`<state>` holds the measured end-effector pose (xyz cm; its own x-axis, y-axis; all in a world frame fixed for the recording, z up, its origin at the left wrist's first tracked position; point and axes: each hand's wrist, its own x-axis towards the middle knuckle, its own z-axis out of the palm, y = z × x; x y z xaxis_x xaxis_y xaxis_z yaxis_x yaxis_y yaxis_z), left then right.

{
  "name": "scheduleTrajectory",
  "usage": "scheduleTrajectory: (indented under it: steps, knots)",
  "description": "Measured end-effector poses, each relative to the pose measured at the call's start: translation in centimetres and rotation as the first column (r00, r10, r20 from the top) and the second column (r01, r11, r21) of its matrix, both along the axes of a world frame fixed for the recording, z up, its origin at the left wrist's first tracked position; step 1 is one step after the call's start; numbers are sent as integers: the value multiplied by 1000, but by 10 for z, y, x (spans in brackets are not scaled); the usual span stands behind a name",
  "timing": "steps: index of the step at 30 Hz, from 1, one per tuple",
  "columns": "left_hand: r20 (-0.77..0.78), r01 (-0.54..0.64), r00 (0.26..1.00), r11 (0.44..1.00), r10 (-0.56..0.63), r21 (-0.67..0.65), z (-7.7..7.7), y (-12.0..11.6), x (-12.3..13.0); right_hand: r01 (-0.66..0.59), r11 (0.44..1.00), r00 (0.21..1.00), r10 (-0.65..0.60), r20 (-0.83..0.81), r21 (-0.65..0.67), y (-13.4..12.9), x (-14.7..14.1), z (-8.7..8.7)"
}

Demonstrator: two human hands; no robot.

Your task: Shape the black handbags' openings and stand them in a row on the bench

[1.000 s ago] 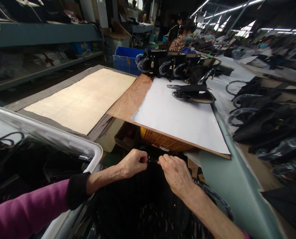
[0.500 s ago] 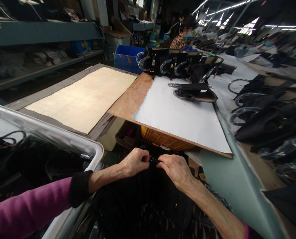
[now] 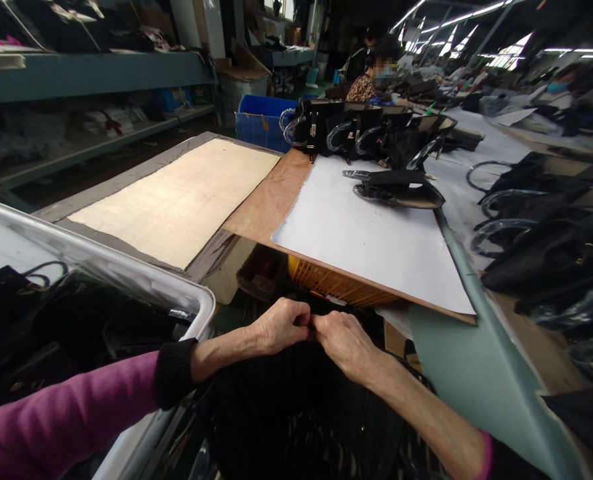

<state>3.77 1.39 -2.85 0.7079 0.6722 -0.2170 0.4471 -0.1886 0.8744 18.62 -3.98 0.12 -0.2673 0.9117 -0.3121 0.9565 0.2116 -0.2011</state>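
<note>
My left hand (image 3: pixel 281 327) and my right hand (image 3: pixel 345 341) meet at the top edge of a black bag (image 3: pixel 276 407) low in front of me. Both are closed on that edge, their fingertips touching or nearly so. What exactly lies between the fingers is hidden. The bag's open inside, with a light pattern, faces up toward me. Beyond the hands, one black bag with plastic-wrapped handles (image 3: pixel 401 187) lies on a white sheet (image 3: pixel 371 247).
A white bin (image 3: pixel 201 310) at the left holds black bags. Black bags (image 3: pixel 356 127) stand in a row behind the sheet; more (image 3: pixel 551 247) lie at right. A yellow basket (image 3: pixel 336 283) sits under the board. People (image 3: pixel 364 87) sit farther back.
My hands have come closer together on the black edge, closing the small gap between them. The whole view has shifted slightly.
</note>
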Motion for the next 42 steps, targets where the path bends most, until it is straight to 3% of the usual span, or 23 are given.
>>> scheduleTrajectory:
  steps: [5,10,15,18,20,22,26,29,32,35,39,42]
  knots:
    - [93,89,993,983,-74,-163,24,11,-11,63,993,985,-78,-152,-102,2,15,18]
    - [-200,142,965,981,-167,-133,44,13,-22,169,980,982,-177,-64,-104,-4,31,39]
    - [-224,139,960,980,-168,-142,51,-2,-11,248,966,968,-244,63,-74,-12,35,53]
    - [-329,120,935,991,-130,-50,55,-13,1,274,955,961,-267,76,-116,-13,34,63]
    - [-415,98,907,993,-66,58,53,-16,7,290,945,956,-280,85,-154,-15,34,70]
    - [-353,128,932,986,-83,107,46,-13,8,287,943,958,-276,82,-171,-19,35,75]
    - [11,242,970,956,-244,-163,24,1,6,243,956,970,-244,12,-162,-28,40,76]
    - [70,231,973,939,-221,-254,14,6,6,226,960,972,-234,-29,-167,-32,46,69]
    - [57,221,975,957,-214,-189,16,3,8,221,959,971,-233,-49,-175,-31,51,61]
    - [-79,235,969,972,-233,23,24,-2,12,234,954,967,-248,-59,-186,-29,54,56]
    - [-361,351,906,869,-221,350,29,-5,16,253,945,960,-272,-70,-206,-27,54,52]
    - [-372,367,902,841,-218,397,27,-4,18,245,947,962,-264,-71,-206,-25,54,48]
